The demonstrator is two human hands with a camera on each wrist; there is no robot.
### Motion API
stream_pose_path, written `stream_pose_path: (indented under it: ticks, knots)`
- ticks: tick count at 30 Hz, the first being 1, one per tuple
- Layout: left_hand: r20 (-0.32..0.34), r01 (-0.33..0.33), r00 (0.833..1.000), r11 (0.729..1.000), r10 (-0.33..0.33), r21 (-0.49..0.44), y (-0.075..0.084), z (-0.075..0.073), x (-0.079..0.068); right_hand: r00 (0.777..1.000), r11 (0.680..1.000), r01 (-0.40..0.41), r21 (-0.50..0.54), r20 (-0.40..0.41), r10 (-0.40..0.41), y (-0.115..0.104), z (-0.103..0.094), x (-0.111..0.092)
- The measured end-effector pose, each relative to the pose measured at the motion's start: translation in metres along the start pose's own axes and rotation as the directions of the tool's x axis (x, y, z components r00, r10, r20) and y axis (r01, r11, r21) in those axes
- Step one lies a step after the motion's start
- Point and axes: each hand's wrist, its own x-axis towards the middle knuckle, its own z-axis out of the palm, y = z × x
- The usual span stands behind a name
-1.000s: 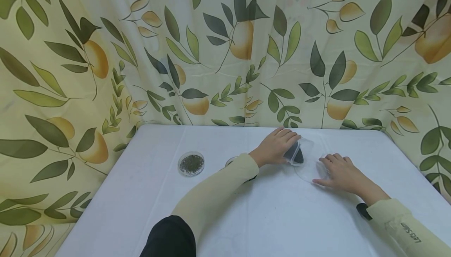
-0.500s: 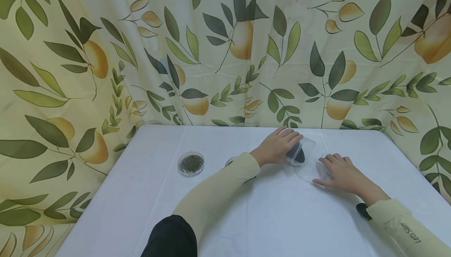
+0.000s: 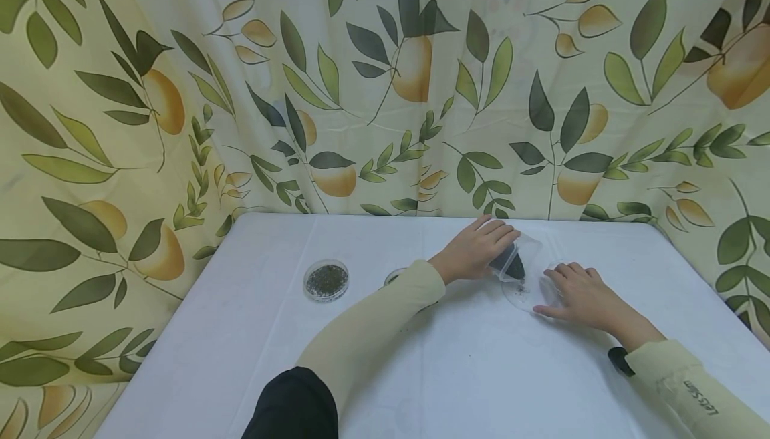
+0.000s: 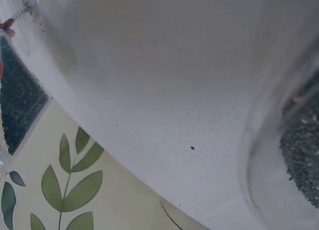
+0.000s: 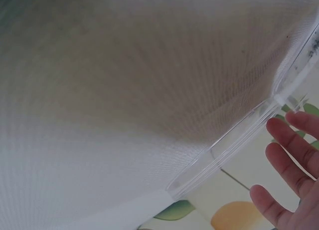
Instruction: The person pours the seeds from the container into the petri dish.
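My left hand (image 3: 478,248) grips a clear plastic box (image 3: 508,262) of dark grains, tilted down to the right over a clear round dish (image 3: 511,303). A few grains (image 3: 521,287) lie at the dish's far side. In the left wrist view the box (image 4: 20,98) appears at the left edge, mostly full. On the dish's right side, my right hand (image 3: 580,295) has its thumb and fingers spread around the rim. The right wrist view shows its fingers (image 5: 284,132) loosely extended beside clear plastic rims (image 5: 224,152); its thumb is hidden there.
A round dish (image 3: 325,301) filled with dark grains stands at the left of the white-covered table (image 3: 481,385). Another dish (image 3: 392,274) is mostly hidden behind my left sleeve. Stray grains (image 4: 192,148) dot the cloth. A leaf-patterned curtain (image 3: 385,178) hangs behind the table.
The box in my left hand has shifted slightly right and tipped further. Its grains have slid to the mouth, and some have dropped into the dish. My right hand has stayed still.
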Motion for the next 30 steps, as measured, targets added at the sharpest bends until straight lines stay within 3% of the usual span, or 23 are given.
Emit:
stream_pose_path:
  ticks: [13, 30]
  knots:
    - [0.039, 0.005, 0.999, 1.0, -0.004, -0.001, 0.0019, -0.0012, 0.0017, 1.0, 1.0, 0.0, -0.012, 0.002, 0.001, -0.0007, 0.0009, -0.0007]
    - [0.029, -0.001, 1.0, 1.0, 0.0, 0.014, 0.0014, -0.0041, 0.0079, 1.0, 1.0, 0.007, -0.013, -0.012, -0.008, -0.0006, -0.001, -0.0011]
